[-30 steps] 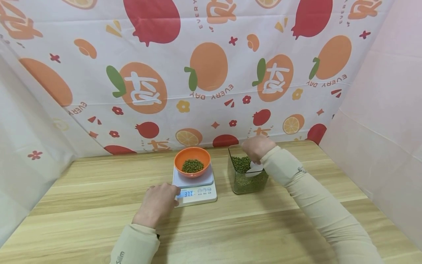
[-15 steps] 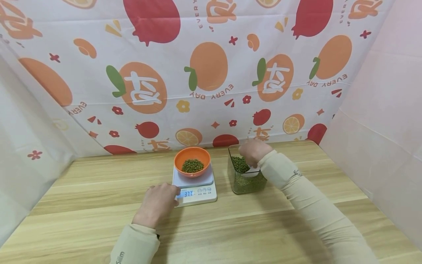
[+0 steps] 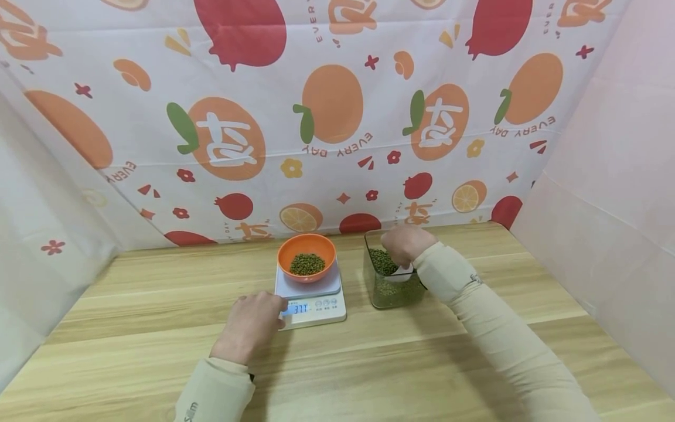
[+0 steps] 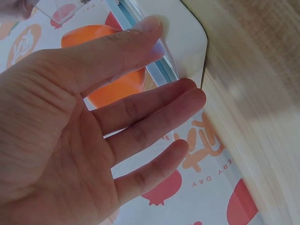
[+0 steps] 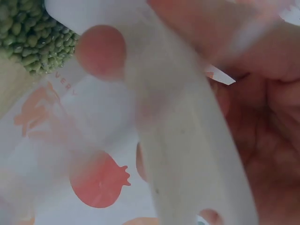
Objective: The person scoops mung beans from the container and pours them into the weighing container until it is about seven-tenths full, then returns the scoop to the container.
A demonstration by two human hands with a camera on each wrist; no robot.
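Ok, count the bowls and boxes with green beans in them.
2: the orange bowl sitting on the scale, and the clear box to its right, with the right hand at its opening.

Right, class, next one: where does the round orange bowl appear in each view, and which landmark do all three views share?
Head: the round orange bowl sits just left of centre, below mid-height, on the white digital scale.
Left wrist: upper left of centre, partly hidden behind the left grip.
Right wrist: not in it.
Shared landmark: the white fruit-print cloth, visible in all three.
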